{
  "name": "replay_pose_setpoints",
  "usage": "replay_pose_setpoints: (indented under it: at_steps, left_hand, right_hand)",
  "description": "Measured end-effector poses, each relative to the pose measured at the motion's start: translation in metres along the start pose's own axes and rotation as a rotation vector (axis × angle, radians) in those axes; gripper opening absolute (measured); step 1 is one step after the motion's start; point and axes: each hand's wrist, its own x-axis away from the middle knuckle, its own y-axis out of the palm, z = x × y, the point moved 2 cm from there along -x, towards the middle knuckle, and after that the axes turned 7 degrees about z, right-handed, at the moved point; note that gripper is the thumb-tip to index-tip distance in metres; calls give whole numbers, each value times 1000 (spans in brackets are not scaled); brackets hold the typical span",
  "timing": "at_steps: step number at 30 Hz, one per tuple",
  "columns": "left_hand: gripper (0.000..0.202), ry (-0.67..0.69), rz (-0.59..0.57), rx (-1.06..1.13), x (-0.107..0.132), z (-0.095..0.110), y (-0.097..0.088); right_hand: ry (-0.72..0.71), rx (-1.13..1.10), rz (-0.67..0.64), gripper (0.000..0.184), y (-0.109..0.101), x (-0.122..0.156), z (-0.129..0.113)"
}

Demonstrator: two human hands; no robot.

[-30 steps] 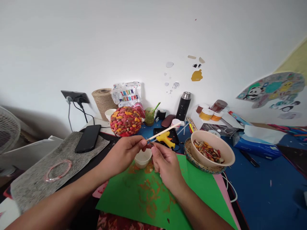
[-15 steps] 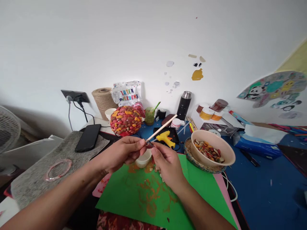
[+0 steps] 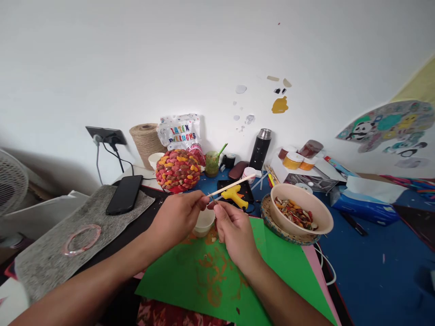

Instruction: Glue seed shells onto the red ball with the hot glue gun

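Note:
My left hand [image 3: 180, 213] is closed in a pinch on the near end of a pale wooden stick [image 3: 233, 184], which slants up to the right. Fingers of my right hand [image 3: 234, 224] pinch a small, thin metal blade-like piece [image 3: 213, 198] against the stick close to my left fingertips; its exact kind is hard to make out. Below my hands stands a small white cup [image 3: 204, 222], partly covered by them. A yellow glue gun [image 3: 234, 195] lies just behind the stick, on a black tray [image 3: 249, 194].
Green paper [image 3: 190, 276] with orange smears lies under my hands. To the right, a cream bowl [image 3: 322, 217] of painted shells rests on a woven tray [image 3: 267, 213]. Behind stand a shell-covered ball [image 3: 178, 171], a twine spool [image 3: 146, 140] and a black flask [image 3: 261, 149]. A phone [image 3: 125, 194] lies left.
The stick has tipped down to a flatter slant, its far end lower and further right. My left hand has turned slightly and risen; my right hand stays about where it was.

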Motion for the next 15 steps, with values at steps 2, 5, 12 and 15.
replay_pose_setpoints:
  at_steps: [2,5,12,15]
  left_hand:
    - [48,-123,-124,265,-1,6,-4]
    - [61,-347,-303,635,-1,10,-6]
    - [67,-764,-671,1148,1,-9,4]
    - [63,-729,-643,1153,-2,-9,7]
  right_hand:
    - [-47,25,-21,56,-1,1,-4]
    - [-134,46,-32,51,-2,3,-12]
    - [-195,108,-38,50,-3,3,-17]
    - [-167,103,-29,52,-6,-2,-11]
